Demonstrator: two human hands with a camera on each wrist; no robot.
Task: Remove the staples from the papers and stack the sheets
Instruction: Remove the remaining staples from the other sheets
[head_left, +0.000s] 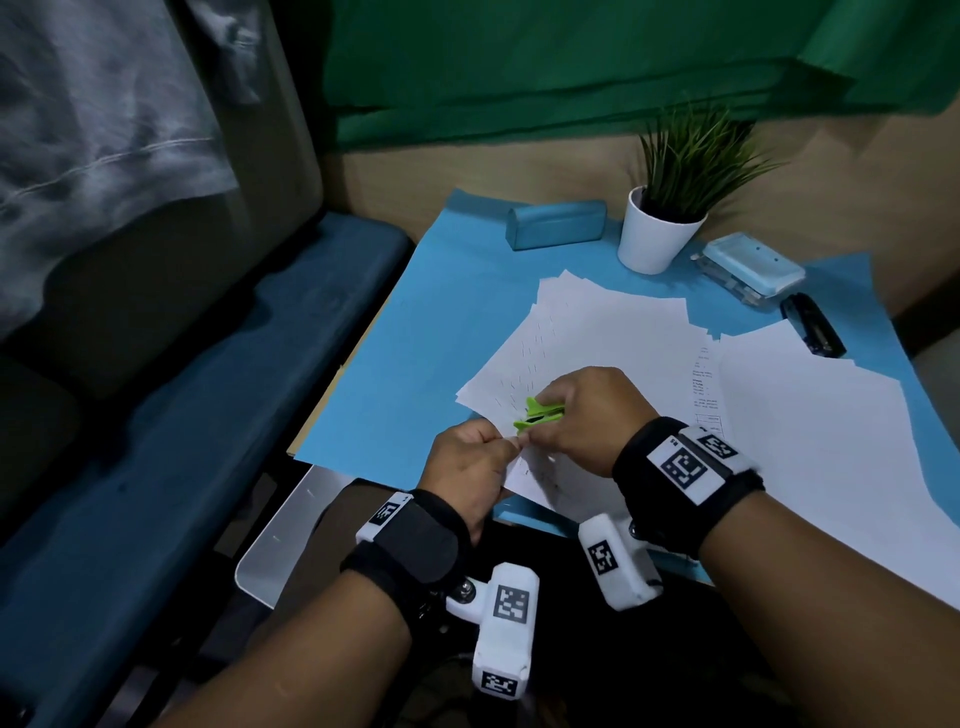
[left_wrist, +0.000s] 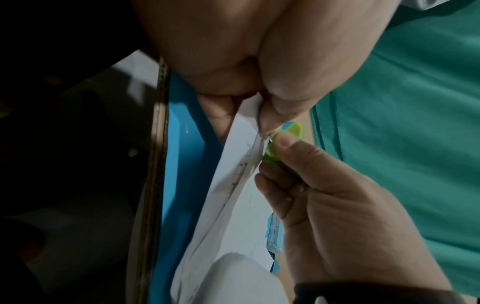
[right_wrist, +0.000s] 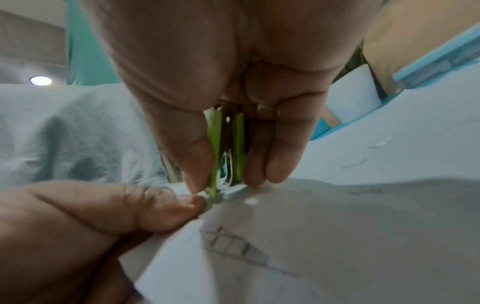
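My right hand (head_left: 558, 400) grips a green staple remover (head_left: 537, 414), thumb on one side and fingers on the other. In the right wrist view the staple remover (right_wrist: 214, 148) is squeezed, with its metal jaws down at the corner of the stapled papers (right_wrist: 311, 236). My left hand (head_left: 511, 442) pinches that same corner of the stapled papers (head_left: 527, 475) between thumb and fingers, just beside the jaws. In the left wrist view the left thumb (left_wrist: 275, 111) touches the remover (left_wrist: 294, 130) tip. Loose white sheets (head_left: 597, 332) lie fanned behind the hands.
A blue mat (head_left: 415, 338) covers the table. More white sheets (head_left: 810, 447) lie at the right. Along the back stand a teal case (head_left: 556, 224), a white potted plant (head_left: 655, 236), a light-blue box (head_left: 748, 270) and a black stapler (head_left: 813, 325). A blue bench (head_left: 156, 467) lies left.
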